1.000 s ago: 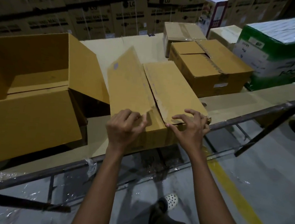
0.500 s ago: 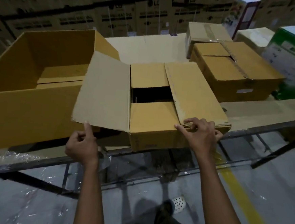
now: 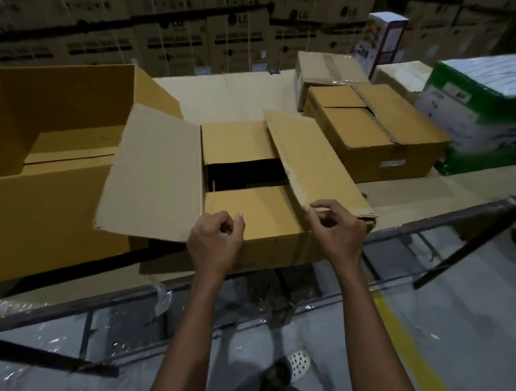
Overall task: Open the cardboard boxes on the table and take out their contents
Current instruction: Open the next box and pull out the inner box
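Observation:
A brown cardboard box (image 3: 274,249) sits at the table's near edge in front of me. Its left outer flap (image 3: 156,172) lies folded out flat to the left. My right hand (image 3: 337,229) pinches the near corner of the right outer flap (image 3: 315,159), which is raised at a slant. The two inner flaps still lie down, with a dark gap (image 3: 246,172) between them; nothing inside can be made out. My left hand (image 3: 216,241) hovers at the box's front edge by the near inner flap (image 3: 249,207), fingers loosely curled and holding nothing.
A large open box (image 3: 33,208) stands to the left, touching the folded-out flap. Behind right are a closed brown box (image 3: 375,136), a taped smaller box (image 3: 325,71) and a green-and-white package (image 3: 488,114). The table's metal rail (image 3: 449,213) runs along the front. Stacked cartons (image 3: 201,36) form the back wall.
My left hand swung the left flap fully open, let it go and moved back to the box's front edge. My right hand has begun lifting the right flap.

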### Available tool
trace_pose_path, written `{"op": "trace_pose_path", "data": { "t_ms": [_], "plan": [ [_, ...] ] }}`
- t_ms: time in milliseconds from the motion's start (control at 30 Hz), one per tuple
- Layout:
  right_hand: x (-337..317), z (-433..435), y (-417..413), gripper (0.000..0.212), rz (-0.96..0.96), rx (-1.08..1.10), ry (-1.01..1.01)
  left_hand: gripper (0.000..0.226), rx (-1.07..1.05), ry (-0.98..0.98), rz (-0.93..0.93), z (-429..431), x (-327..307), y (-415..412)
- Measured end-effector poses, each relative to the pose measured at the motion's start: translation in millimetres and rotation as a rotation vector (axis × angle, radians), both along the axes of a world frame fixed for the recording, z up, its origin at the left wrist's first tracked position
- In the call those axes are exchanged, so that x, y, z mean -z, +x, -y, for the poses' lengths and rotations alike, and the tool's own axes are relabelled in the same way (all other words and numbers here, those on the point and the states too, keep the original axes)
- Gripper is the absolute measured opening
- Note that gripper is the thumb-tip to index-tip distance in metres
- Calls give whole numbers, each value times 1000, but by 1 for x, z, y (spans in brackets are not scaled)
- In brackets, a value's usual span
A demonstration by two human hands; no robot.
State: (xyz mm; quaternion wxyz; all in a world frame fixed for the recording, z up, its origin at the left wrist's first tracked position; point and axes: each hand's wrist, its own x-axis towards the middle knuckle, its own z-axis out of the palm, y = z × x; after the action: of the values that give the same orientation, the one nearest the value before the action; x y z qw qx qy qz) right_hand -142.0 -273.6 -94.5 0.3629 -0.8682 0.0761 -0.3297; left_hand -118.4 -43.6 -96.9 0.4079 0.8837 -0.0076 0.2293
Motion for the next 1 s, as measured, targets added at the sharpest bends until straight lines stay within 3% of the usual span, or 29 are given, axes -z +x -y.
{"op": "trace_pose_path", "data": {
  "t_ms": [100, 200, 267, 367, 500, 600, 767, 867, 1000],
  "plan": [
    [-19, 16, -3, 39, 148, -11, 98, 32, 24, -30, -67, 10, -2, 17],
    [-34, 33, -4, 76, 206, 12, 254, 32, 65, -33, -124, 17, -4, 41],
    [-31, 51, 0, 88, 192, 85, 294, 30, 92, -31, -189, 18, -2, 58],
    [-12, 83, 3, 77, -76, 141, 360, 21, 122, 26, -300, 14, -1, 78],
    [27, 103, 6, 60, -478, 18, 153, 37, 186, 158, -383, 13, -5, 93],
    [32, 105, 11, 53, -507, 3, 129, 44, 217, 219, -367, 14, 2, 111],
    [12, 100, 10, 43, -412, 41, 65, 54, 310, 484, -509, 14, 18, 132],
    [3, 90, 10, 41, -333, 45, 99, 36, 263, 407, -338, 12, 6, 131],
    [-17, 78, 4, 61, -192, 12, 178, 13, 115, 120, 31, 9, -53, 116]
  ]
}}
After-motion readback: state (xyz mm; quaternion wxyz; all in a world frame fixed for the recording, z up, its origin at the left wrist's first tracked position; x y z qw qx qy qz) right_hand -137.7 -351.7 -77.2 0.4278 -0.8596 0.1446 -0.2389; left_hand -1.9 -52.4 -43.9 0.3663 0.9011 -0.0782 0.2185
